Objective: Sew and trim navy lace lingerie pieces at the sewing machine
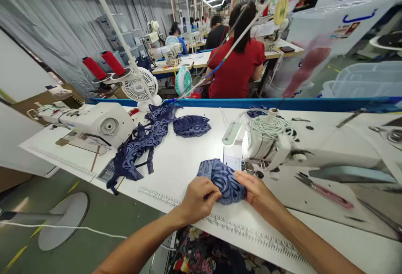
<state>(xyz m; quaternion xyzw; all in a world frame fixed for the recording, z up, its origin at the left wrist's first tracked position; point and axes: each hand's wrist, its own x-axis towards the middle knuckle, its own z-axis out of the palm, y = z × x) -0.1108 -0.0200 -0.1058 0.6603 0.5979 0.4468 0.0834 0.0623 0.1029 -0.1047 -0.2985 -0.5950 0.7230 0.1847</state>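
A piece of dark blue patterned lace fabric (pixel 224 177) lies at the table's front, just left of the sewing machine (pixel 266 140) and its needle area. Pinched at the fabric's lower left edge are the curled fingers of my left hand (pixel 201 196). My right hand (pixel 254 188) grips the right edge, thumb underneath and fingers on top. A stack of similar lace pieces (pixel 191 126) rests farther back. To its left stretches a long pile of navy lace pieces with straps (pixel 141 144).
Pink-handled scissors (pixel 326 190) lie on the right of the machine bed. Another sewing machine (pixel 91 121) stands at the left, with red thread cones (pixel 113 62) and a white fan (pixel 140 85) behind. A printed ruler (pixel 251 232) runs along the front edge. A person in red (pixel 234 69) sits ahead.
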